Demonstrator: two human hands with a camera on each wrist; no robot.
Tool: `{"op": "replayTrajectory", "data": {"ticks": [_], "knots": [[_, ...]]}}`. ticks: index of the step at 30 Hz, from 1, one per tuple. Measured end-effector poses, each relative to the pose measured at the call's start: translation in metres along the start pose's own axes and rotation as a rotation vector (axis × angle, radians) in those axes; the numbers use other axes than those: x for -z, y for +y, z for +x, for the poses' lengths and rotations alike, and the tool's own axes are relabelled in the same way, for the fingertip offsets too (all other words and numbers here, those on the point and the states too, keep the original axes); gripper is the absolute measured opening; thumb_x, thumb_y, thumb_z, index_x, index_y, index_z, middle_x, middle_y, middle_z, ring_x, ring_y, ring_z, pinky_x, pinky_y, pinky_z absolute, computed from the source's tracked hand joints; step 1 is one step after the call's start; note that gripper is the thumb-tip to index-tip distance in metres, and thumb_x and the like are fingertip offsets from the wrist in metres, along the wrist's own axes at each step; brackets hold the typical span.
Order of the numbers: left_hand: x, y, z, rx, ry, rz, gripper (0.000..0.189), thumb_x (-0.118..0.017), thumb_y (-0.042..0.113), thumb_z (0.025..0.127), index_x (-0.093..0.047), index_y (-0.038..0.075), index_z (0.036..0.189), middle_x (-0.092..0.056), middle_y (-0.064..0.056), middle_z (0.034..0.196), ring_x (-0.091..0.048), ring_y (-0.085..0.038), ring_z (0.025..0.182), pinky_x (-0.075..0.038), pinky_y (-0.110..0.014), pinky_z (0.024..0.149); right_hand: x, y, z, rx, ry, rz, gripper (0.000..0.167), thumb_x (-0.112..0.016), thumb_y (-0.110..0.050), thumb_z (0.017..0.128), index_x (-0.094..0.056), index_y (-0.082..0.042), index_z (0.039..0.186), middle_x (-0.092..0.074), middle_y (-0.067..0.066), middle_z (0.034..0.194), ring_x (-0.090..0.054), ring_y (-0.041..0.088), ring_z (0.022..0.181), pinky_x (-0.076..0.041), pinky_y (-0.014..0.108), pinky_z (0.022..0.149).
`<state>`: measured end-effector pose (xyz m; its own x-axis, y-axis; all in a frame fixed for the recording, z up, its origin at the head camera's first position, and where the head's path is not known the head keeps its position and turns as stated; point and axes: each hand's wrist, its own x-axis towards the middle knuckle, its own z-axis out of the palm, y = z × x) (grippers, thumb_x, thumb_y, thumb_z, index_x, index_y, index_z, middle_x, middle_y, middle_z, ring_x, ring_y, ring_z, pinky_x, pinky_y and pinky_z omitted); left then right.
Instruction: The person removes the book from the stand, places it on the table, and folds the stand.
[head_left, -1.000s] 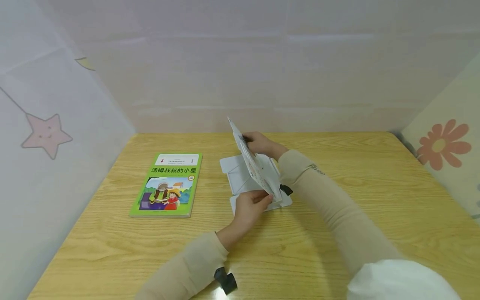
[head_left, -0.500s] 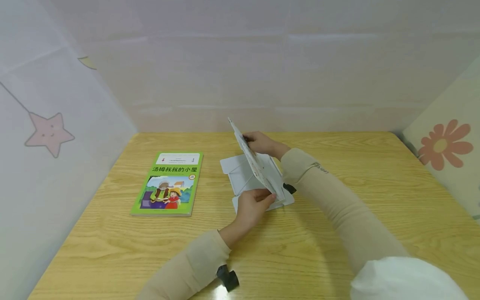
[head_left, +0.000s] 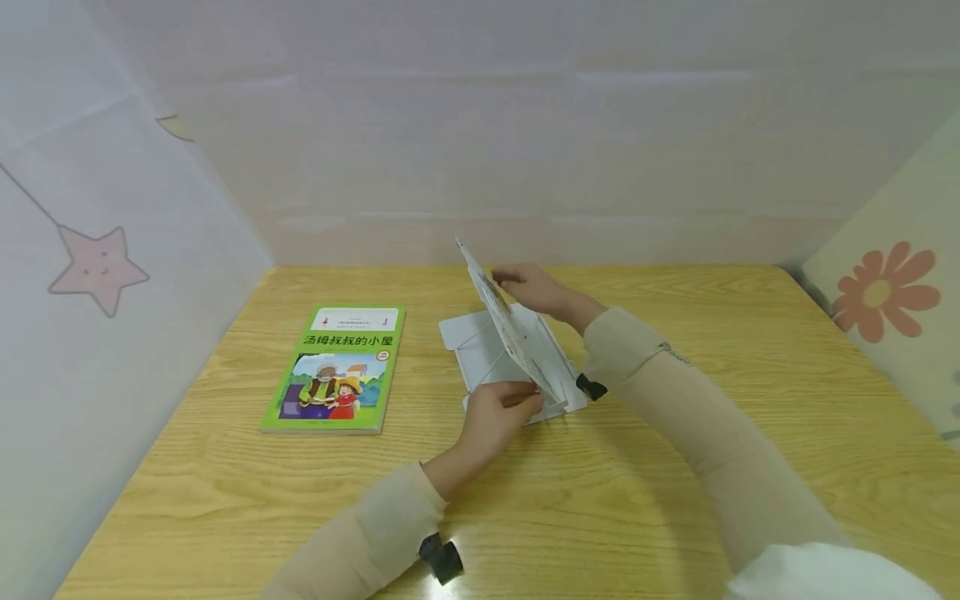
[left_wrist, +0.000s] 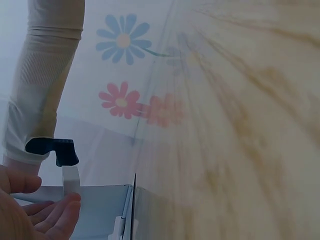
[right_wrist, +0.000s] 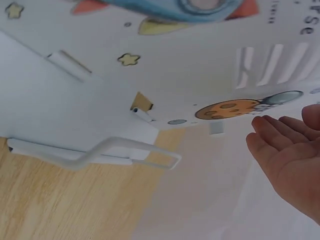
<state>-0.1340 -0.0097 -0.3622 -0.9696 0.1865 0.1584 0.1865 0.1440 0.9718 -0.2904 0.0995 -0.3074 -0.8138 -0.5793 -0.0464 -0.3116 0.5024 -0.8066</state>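
Note:
A white metal book stand (head_left: pixel 501 321) stands partly unfolded in the middle of the table. Its upper panel leans steeply over a flat base (head_left: pixel 471 362). Cartoon prints, including an orange planet (right_wrist: pixel 227 109), cover the panel's right-hand face in the right wrist view. My left hand (head_left: pixel 491 421) pinches the panel's near lower edge between thumb and fingers. Beside a small white tab (left_wrist: pixel 71 180) lie the left fingertips in the left wrist view. My right hand (head_left: pixel 536 287) is at the panel's far side, fingers extended, fingertips right by the printed face. A bent white wire leg (right_wrist: pixel 117 145) shows below.
A green-covered picture book (head_left: pixel 333 367) lies flat on the wooden table (head_left: pixel 225 500), left of the stand. Pale walls, printed with a pink star (head_left: pixel 99 268) and a red flower (head_left: pixel 885 292), enclose the table at the back and sides.
My right hand has loosened from the panel and shifted slightly right, its fingers straightening. The left hand stays at the lower edge, and the stand keeps nearly the same tilt.

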Motion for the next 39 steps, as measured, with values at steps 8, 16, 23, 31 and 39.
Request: {"op": "replayTrajectory", "data": {"ticks": [8, 16, 23, 31, 39], "knots": [[0.008, -0.006, 0.001, -0.03, -0.034, 0.016, 0.023, -0.059, 0.005, 0.08, -0.06, -0.01, 0.098, -0.063, -0.017, 0.089, -0.06, -0.024, 0.083, -0.049, -0.023, 0.068, 0.006, -0.003, -0.02, 0.073, 0.021, 0.086, 0.042, -0.035, -0.008, 0.093, -0.026, 0.007, 0.131, -0.031, 0.021, 0.132, -0.032, 0.031, 0.119, -0.026, 0.04, 0.097], [0.02, -0.008, 0.003, -0.079, -0.088, -0.013, 0.029, -0.056, 0.001, 0.081, -0.053, -0.012, 0.107, -0.058, -0.022, 0.098, -0.056, -0.026, 0.091, -0.047, -0.023, 0.074, 0.004, 0.003, -0.044, 0.105, 0.063, 0.133, 0.042, -0.038, -0.011, 0.093, -0.031, 0.008, 0.129, -0.036, 0.02, 0.129, -0.034, 0.029, 0.118, -0.029, 0.038, 0.096], [0.046, 0.007, 0.003, -0.039, -0.048, 0.006, 0.029, -0.054, -0.004, 0.08, -0.051, -0.012, 0.108, -0.056, -0.027, 0.099, -0.054, -0.033, 0.093, -0.046, -0.034, 0.079, -0.006, 0.001, -0.061, 0.184, 0.129, 0.156, 0.037, -0.04, -0.012, 0.092, -0.039, 0.008, 0.124, -0.043, 0.019, 0.124, -0.04, 0.027, 0.113, -0.033, 0.038, 0.093], [0.067, -0.023, 0.025, -0.051, 0.065, 0.122, 0.037, -0.059, 0.005, 0.079, -0.051, -0.005, 0.114, -0.057, -0.018, 0.105, -0.055, -0.024, 0.094, -0.046, -0.031, 0.078, -0.018, -0.002, -0.079, 0.247, 0.157, 0.2, 0.036, -0.043, -0.011, 0.091, -0.042, 0.01, 0.121, -0.046, 0.019, 0.12, -0.043, 0.031, 0.11, -0.039, 0.037, 0.088], [0.079, -0.032, 0.041, -0.005, 0.07, 0.285, 0.052, -0.064, 0.015, 0.077, -0.044, -0.001, 0.122, -0.049, -0.016, 0.119, -0.047, -0.025, 0.107, -0.04, -0.039, 0.086, -0.027, 0.002, -0.095, 0.242, 0.163, 0.235, 0.036, -0.045, -0.013, 0.09, -0.044, 0.01, 0.119, -0.045, 0.022, 0.12, -0.044, 0.033, 0.108, -0.042, 0.039, 0.085]]}}
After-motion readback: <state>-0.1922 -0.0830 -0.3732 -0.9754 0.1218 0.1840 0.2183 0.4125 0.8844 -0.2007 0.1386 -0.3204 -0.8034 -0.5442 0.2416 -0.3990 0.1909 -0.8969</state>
